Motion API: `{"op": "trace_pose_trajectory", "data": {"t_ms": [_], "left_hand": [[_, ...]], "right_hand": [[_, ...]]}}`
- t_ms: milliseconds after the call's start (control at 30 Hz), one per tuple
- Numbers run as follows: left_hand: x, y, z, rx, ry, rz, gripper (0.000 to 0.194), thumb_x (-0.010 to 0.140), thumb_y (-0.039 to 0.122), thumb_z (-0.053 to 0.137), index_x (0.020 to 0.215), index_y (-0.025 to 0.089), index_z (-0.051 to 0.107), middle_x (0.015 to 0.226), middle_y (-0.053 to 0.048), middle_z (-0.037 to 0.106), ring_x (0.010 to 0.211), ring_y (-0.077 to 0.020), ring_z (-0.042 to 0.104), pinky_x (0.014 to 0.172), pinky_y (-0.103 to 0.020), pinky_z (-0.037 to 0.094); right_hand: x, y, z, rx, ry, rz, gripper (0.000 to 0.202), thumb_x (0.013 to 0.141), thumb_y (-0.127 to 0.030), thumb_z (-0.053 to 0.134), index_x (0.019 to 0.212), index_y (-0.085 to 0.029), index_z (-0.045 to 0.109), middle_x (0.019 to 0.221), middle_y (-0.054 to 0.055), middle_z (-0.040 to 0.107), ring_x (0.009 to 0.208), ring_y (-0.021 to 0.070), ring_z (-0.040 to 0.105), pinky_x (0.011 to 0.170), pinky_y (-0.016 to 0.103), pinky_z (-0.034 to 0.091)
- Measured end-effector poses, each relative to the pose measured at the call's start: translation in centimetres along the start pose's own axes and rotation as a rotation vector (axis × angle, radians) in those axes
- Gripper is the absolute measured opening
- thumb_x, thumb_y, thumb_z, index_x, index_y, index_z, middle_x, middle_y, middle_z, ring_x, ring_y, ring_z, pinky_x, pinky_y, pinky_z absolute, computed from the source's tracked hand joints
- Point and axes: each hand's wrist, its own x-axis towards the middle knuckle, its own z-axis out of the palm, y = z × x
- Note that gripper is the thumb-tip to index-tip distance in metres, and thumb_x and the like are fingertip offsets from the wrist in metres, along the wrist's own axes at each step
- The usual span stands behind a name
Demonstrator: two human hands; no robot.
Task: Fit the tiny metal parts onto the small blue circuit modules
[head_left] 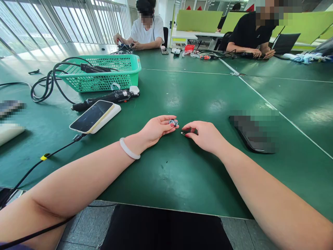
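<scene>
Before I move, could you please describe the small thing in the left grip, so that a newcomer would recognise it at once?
Over the green table, find the arm with the pale bracelet. At its end, the left grip holds a small, dark-and-white speckled object. Its speckled look and chunkier shape set it apart from the slim, tiny piece in the right grip.

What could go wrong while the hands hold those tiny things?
The right hand pinches a tiny piece just by the fingertips, so it might slip and be hard to find.

The left hand holds a small patterned thing above the table; if the grip loosens, it could drop too.

A black cable runs from beside the phone over the table's edge, near the left arm. A bump might tug it.
</scene>
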Motion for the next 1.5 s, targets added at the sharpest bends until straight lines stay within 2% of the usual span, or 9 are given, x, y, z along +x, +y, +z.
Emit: {"op": "trace_pose_trajectory", "data": {"t_ms": [100, 200, 500, 700, 800, 933, 1000, 1133, 1500], "left_hand": [[-0.1, 0.1, 0.1, 0.01, 0.013, -0.015, 0.026, 0.078, 0.001, 0.061, 0.102, 0.01, 0.061, 0.084, -0.007, 0.07, 0.084, -0.0126, 0.068, 0.094, -0.031, 0.049], [-0.1, 0.1, 0.2, 0.049, 0.022, -0.021, 0.025, 0.076, 0.001, 0.062, 0.1, 0.01, 0.059, 0.081, -0.008, 0.07, 0.082, -0.0132, 0.068, 0.09, -0.032, 0.05], [-0.2, 0.0, 0.3, 0.168, -0.005, -0.009, 0.029, 0.071, -0.007, 0.06, 0.094, 0.011, 0.057, 0.083, -0.007, 0.07, 0.083, -0.0138, 0.067, 0.085, -0.034, 0.05], [-0.3, -0.2, 0.4, 0.228, -0.02, 0.002, 0.029, 0.07, -0.005, 0.063, 0.093, 0.011, 0.057, 0.086, -0.007, 0.07, 0.083, -0.0138, 0.066, 0.082, -0.033, 0.051], [-0.4, -0.1, 0.5, 0.245, -0.027, 0.0, 0.029, 0.068, -0.004, 0.065, 0.092, 0.011, 0.058, 0.085, -0.007, 0.07, 0.08, -0.0135, 0.066, 0.083, -0.034, 0.051], [-0.4, -0.1, 0.6, 0.269, -0.035, 0.001, 0.029, 0.067, -0.002, 0.067, 0.092, 0.011, 0.058, 0.083, -0.007, 0.071, 0.078, -0.0135, 0.066, 0.082, -0.035, 0.051], [-0.5, -0.1, 0.6, 0.297, -0.042, 0.007, 0.029, 0.067, -0.001, 0.067, 0.092, 0.011, 0.058, 0.084, -0.007, 0.07, 0.079, -0.0138, 0.066, 0.082, -0.035, 0.051], [-0.4, -0.2, 0.5, 0.348, -0.064, 0.013, 0.028, 0.069, 0.003, 0.067, 0.093, 0.012, 0.059, 0.086, -0.006, 0.07, 0.081, -0.0131, 0.065, 0.084, -0.034, 0.05], [-0.3, -0.2, 0.5, 0.366, -0.093, 0.014, 0.027, 0.068, 0.003, 0.066, 0.092, 0.012, 0.059, 0.083, -0.005, 0.07, 0.081, -0.0125, 0.065, 0.083, -0.032, 0.05]], "right_hand": [[0.1, 0.2, 0.1, -0.043, 0.008, 0.035, 0.011, 0.077, -0.018, 0.06, 0.078, -0.022, 0.07, 0.081, 0.002, 0.066, 0.073, 0.0161, 0.058, 0.065, 0.03, 0.045], [0.2, 0.1, 0.2, -0.08, 0.0, 0.039, 0.015, 0.079, -0.015, 0.057, 0.072, -0.021, 0.068, 0.08, 0.002, 0.066, 0.073, 0.0156, 0.058, 0.066, 0.03, 0.044], [0.2, -0.7, 0.5, -0.15, -0.011, 0.013, 0.016, 0.084, -0.016, 0.055, 0.076, -0.019, 0.068, 0.084, 0.004, 0.065, 0.078, 0.0173, 0.058, 0.07, 0.032, 0.044], [0.4, 0.1, 0.7, -0.191, -0.001, -0.009, 0.021, 0.084, -0.012, 0.05, 0.074, -0.019, 0.067, 0.083, 0.005, 0.064, 0.077, 0.0178, 0.057, 0.07, 0.032, 0.044], [0.3, 0.2, 0.0, -0.202, 0.072, -0.007, 0.021, 0.084, -0.012, 0.049, 0.073, -0.018, 0.066, 0.082, 0.006, 0.064, 0.078, 0.0188, 0.056, 0.07, 0.033, 0.044], [-0.1, -0.7, -0.6, -0.169, 0.253, -0.1, 0.02, 0.086, -0.013, 0.048, 0.076, -0.018, 0.065, 0.081, 0.006, 0.063, 0.079, 0.0191, 0.056, 0.072, 0.033, 0.043], [-0.2, -1.4, -0.3, -0.168, 0.281, -0.185, 0.021, 0.087, -0.013, 0.047, 0.077, -0.018, 0.065, 0.081, 0.006, 0.063, 0.078, 0.0187, 0.055, 0.072, 0.032, 0.044], [0.1, -2.0, 0.6, -0.198, 0.286, -0.262, 0.02, 0.086, -0.01, 0.047, 0.077, -0.016, 0.064, 0.081, 0.007, 0.062, 0.077, 0.0185, 0.054, 0.072, 0.032, 0.045], [0.4, -2.0, 0.9, -0.253, 0.247, -0.279, 0.021, 0.085, -0.008, 0.046, 0.078, -0.015, 0.065, 0.082, 0.007, 0.064, 0.079, 0.0188, 0.055, 0.071, 0.031, 0.046]]}}
